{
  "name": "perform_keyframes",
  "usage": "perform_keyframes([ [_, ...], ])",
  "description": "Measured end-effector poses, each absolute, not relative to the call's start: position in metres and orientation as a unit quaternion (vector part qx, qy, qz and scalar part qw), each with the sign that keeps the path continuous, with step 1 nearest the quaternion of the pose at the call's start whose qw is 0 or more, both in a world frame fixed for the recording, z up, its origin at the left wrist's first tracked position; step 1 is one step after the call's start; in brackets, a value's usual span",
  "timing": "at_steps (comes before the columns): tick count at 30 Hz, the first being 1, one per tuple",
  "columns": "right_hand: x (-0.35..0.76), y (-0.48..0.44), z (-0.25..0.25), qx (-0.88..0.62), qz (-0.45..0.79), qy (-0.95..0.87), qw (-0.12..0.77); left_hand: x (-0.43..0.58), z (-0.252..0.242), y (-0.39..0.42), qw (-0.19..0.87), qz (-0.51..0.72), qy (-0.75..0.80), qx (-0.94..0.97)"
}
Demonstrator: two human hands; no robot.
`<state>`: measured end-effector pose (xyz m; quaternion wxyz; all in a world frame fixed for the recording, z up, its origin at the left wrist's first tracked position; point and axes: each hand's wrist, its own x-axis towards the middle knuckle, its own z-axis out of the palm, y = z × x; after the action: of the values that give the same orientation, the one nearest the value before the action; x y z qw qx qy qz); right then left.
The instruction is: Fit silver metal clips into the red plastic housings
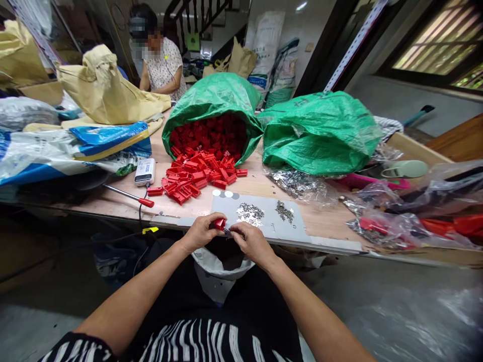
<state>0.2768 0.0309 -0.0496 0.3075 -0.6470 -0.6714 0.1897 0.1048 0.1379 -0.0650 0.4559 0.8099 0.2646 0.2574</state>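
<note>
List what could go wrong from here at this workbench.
The slim metal item at the right hand could slip from the red piece and might poke the left hand pinching it.

The loose metal bits on the grey mat lie near the front edge, so a sleeve or wrist may sweep some off.

More red parts could slide from the open green sack lying on its side.

Soft indoor light, stretched edges
Daylight glows through the barred window [433, 48]; small metal pieces [250, 214] glint; plastic sheeting [441, 309] at lower right blurs.
</note>
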Motion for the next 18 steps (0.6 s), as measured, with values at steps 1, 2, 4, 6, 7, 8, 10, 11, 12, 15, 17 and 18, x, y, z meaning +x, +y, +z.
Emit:
perform_keyframes([
  [1,0.2769,0.0311,-0.0496,-0.647,0.190,-0.672,0.307,0.1049,-0.0652,0.1379,0.457,0.258,0.265,0.809],
  [2,0.2770,0.0313,-0.0497,-0.647,0.189,-0.672,0.307,0.1051,-0.0654,0.1379,0.457,0.258,0.265,0.809],
  [4,0.2772,0.0319,-0.0500,-0.647,0.189,-0.672,0.306,0.1053,-0.0659,0.1378,0.461,0.257,0.266,0.807],
  [6,0.2775,0.0328,-0.0501,-0.648,0.191,-0.671,0.307,0.1052,-0.0665,0.1377,0.468,0.258,0.265,0.802],
  [7,0.2778,0.0332,-0.0499,-0.648,0.194,-0.669,0.308,0.1050,-0.0667,0.1377,0.473,0.260,0.265,0.799],
  [8,0.2781,0.0335,-0.0496,-0.648,0.198,-0.666,0.310,0.1048,-0.0670,0.1376,0.477,0.261,0.264,0.797],
  [10,0.2788,0.0339,-0.0486,-0.650,0.207,-0.660,0.315,0.1044,-0.0671,0.1376,0.483,0.261,0.264,0.793],
  [11,0.2791,0.0340,-0.0480,-0.650,0.210,-0.659,0.316,0.1042,-0.0670,0.1376,0.484,0.260,0.264,0.793],
  [12,0.2794,0.0339,-0.0474,-0.649,0.212,-0.659,0.315,0.1042,-0.0667,0.1376,0.484,0.260,0.264,0.793],
  [15,0.2794,0.0334,-0.0466,-0.647,0.206,-0.667,0.307,0.1044,-0.0661,0.1377,0.483,0.261,0.264,0.793],
  [17,0.2786,0.0331,-0.0467,-0.647,0.200,-0.671,0.302,0.1047,-0.0658,0.1378,0.481,0.263,0.261,0.795],
  [18,0.2781,0.0331,-0.0467,-0.650,0.198,-0.670,0.299,0.1048,-0.0657,0.1378,0.480,0.263,0.260,0.796],
])
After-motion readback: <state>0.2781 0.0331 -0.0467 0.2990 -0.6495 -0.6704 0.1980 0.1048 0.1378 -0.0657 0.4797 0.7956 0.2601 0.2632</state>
